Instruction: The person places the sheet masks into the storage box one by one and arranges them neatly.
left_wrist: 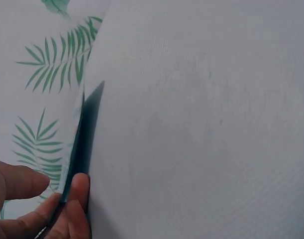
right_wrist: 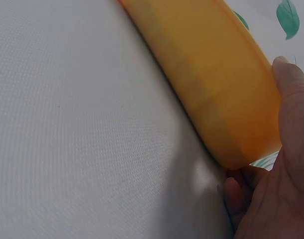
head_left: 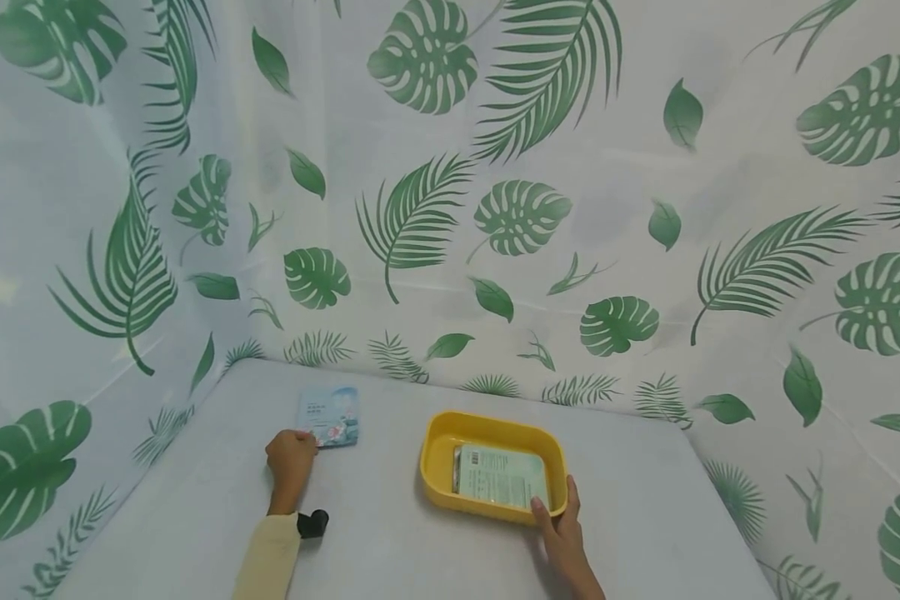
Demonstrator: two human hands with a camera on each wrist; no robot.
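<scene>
My left hand (head_left: 291,460) pinches the lower left corner of a flat blue packet (head_left: 330,417) with a floral print. The left wrist view shows that packet (left_wrist: 87,137) nearly edge-on and tilted up, its lower end between the fingers. To the right, a yellow plastic basin (head_left: 437,450) with rounded corners sits on the table. Its near right corner is gripped by my right hand (head_left: 565,533), thumb over the rim and fingers along the outside. Inside the basin lies a pale green packet (head_left: 504,477) with printed text and a barcode. The right wrist view shows the basin's outer wall (right_wrist: 211,74).
Both things are on a white-covered table (head_left: 375,542). Behind it and at its sides hang white curtains (head_left: 435,317) printed with green leaves. A black strap (head_left: 313,523) is on the left wrist, by a pale yellow sleeve (head_left: 268,557).
</scene>
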